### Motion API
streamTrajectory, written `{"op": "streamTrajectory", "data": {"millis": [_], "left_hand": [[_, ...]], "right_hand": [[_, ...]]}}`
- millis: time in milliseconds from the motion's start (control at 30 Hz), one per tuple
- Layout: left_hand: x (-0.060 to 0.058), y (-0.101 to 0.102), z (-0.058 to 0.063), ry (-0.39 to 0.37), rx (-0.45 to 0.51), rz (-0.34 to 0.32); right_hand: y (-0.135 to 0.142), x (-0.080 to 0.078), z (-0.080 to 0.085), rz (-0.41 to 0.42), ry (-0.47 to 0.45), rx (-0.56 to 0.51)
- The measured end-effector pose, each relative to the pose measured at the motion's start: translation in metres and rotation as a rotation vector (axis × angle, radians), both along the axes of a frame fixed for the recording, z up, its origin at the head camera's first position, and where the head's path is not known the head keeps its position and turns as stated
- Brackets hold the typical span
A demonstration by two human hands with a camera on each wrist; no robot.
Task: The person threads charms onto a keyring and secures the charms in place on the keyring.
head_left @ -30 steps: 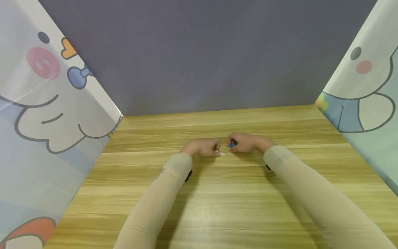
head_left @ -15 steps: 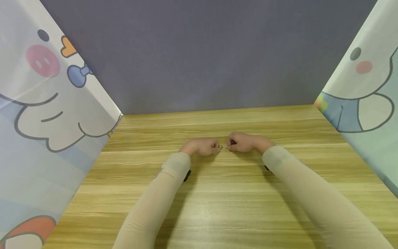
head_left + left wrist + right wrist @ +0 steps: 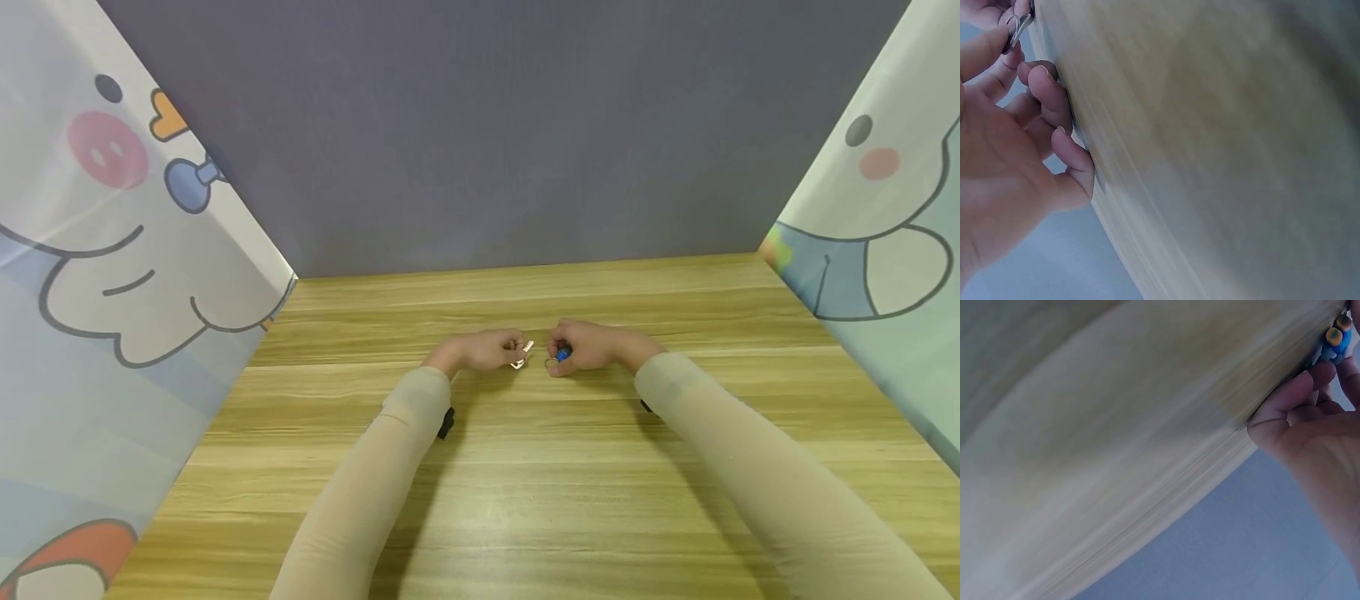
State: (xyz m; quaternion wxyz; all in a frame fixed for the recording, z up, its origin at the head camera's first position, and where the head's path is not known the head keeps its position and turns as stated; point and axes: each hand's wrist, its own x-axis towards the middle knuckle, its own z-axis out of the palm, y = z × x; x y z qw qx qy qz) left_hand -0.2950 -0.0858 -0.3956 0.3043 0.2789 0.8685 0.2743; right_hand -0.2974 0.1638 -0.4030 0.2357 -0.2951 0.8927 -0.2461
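Observation:
My left hand (image 3: pixel 491 350) pinches a small silver key (image 3: pixel 527 348) between thumb and fingertips; its toothed blade points up and to the right. In the left wrist view the shiny metal of the key (image 3: pixel 1018 30) shows at the fingertips of the left hand (image 3: pixel 1016 137), whose other fingers are curled. Just to the right, my right hand (image 3: pixel 588 344) grips a blue keychain figure (image 3: pixel 563 355) with a thin metal ring (image 3: pixel 551 363) at its side. Round orange parts show on the blue figure (image 3: pixel 1335 337) in the right wrist view. A small gap separates the hands.
Both hands are low over a wood-grain table (image 3: pixel 510 483). A grey panel (image 3: pixel 480 133) rises behind it, and cartoon-printed panels (image 3: pixel 150 275) flank it on both sides.
The left hand has shifted slightly left, away from the right hand, and the key has turned so its blade points upward. The right hand stays nearly in place, its blue figure showing again.

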Motion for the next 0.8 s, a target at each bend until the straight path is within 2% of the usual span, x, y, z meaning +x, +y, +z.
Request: {"op": "streamTrajectory", "data": {"millis": [167,333,500,600,800], "left_hand": [[-0.001,-0.001,0.004,0.014,0.016,-0.004],[-0.005,-0.004,0.006,0.016,0.078,-0.01],[-0.006,-0.009,0.007,0.047,0.183,0.061],[-0.004,-0.012,0.011,0.059,0.249,0.102],[0.006,-0.012,0.03,-0.026,0.476,0.196]], "right_hand": [[0.0,0.001,0.001,0.008,0.011,0.005],[0.006,0.0,0.0,0.029,0.024,-0.029],[0.022,0.003,0.001,-0.04,-0.077,-0.147],[0.032,0.008,0.005,-0.095,-0.123,-0.237],[0.038,0.021,0.02,-0.137,-0.222,-0.427]]}}
